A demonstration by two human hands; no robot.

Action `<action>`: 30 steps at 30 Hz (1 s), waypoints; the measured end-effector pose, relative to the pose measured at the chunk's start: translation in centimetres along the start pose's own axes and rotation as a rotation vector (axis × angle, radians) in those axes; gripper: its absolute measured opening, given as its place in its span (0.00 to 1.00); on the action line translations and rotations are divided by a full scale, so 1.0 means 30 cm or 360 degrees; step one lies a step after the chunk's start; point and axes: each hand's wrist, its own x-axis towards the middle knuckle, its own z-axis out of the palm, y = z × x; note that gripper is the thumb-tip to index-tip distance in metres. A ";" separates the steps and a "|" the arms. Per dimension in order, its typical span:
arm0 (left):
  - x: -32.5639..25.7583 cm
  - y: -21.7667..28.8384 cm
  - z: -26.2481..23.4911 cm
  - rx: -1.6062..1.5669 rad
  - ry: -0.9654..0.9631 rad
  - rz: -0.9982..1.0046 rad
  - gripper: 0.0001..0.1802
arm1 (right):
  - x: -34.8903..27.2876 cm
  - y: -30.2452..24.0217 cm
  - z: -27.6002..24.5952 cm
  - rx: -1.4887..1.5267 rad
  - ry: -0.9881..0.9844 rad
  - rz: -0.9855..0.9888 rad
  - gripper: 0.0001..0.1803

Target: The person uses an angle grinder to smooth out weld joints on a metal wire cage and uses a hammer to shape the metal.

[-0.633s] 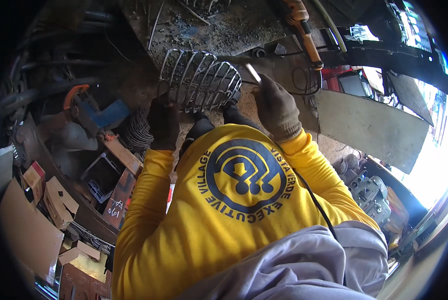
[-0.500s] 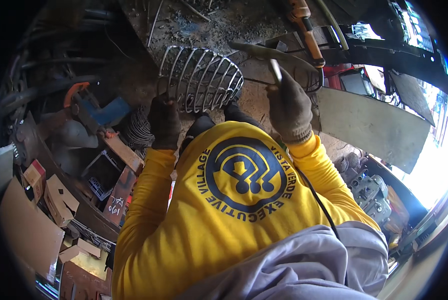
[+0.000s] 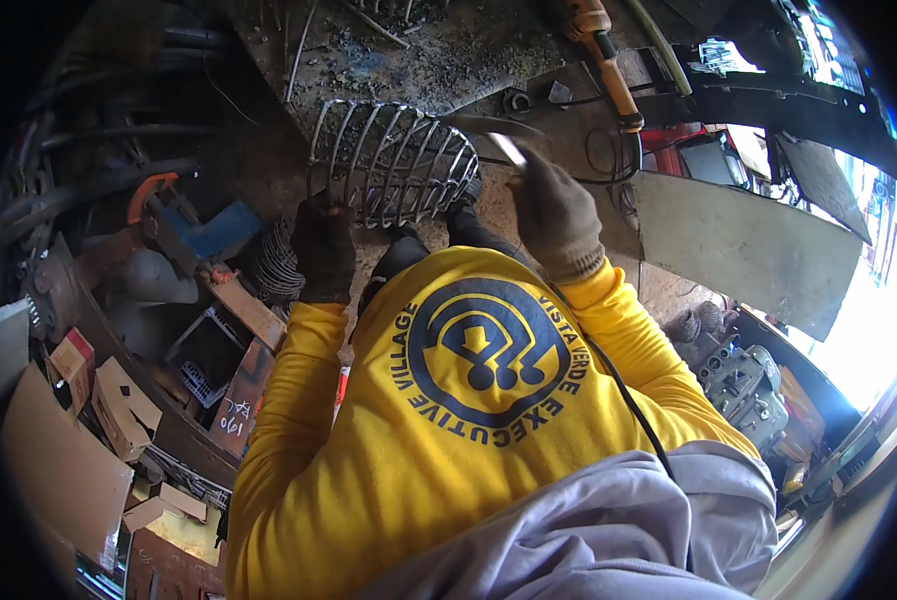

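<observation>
My left hand [image 3: 324, 248], in a dark work glove, is closed around the near left edge of a curved cage of bare metal rods [image 3: 394, 165]. The cage is held up beside the workbench, its ribs bowed and its right end rounded. In my gloved right hand [image 3: 561, 218] is a chipping hammer [image 3: 494, 126], gripped by its pale metal handle. Its long, dark, tapered head lies across the cage's upper right end; whether the two touch I cannot tell.
A grimy workbench [image 3: 439, 60] with debris and loose rods lies ahead. An orange power tool [image 3: 609, 70] rests at its right, near a flat grey sheet [image 3: 749, 250]. Coiled wire [image 3: 277, 262], a blue metal piece [image 3: 224, 232] and cardboard boxes [image 3: 124, 405] fill the left side.
My right hand has moved left, bringing the hammer head down and left to the cage's right end. The cage and my left hand have shifted slightly left and down.
</observation>
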 end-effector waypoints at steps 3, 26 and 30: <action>0.007 0.023 -0.015 -0.0012 -0.0050 -0.0056 0.27 | -0.006 -0.001 -0.022 0.0162 0.0287 -0.0051 0.21; 0.001 0.002 -0.001 0.0002 0.0009 -0.0028 0.31 | -0.008 0.028 -0.026 0.0924 -0.0261 0.0552 0.18; 0.011 0.024 -0.010 -0.0017 -0.0010 0.0024 0.31 | 0.003 -0.009 -0.039 0.0251 0.0151 0.0037 0.23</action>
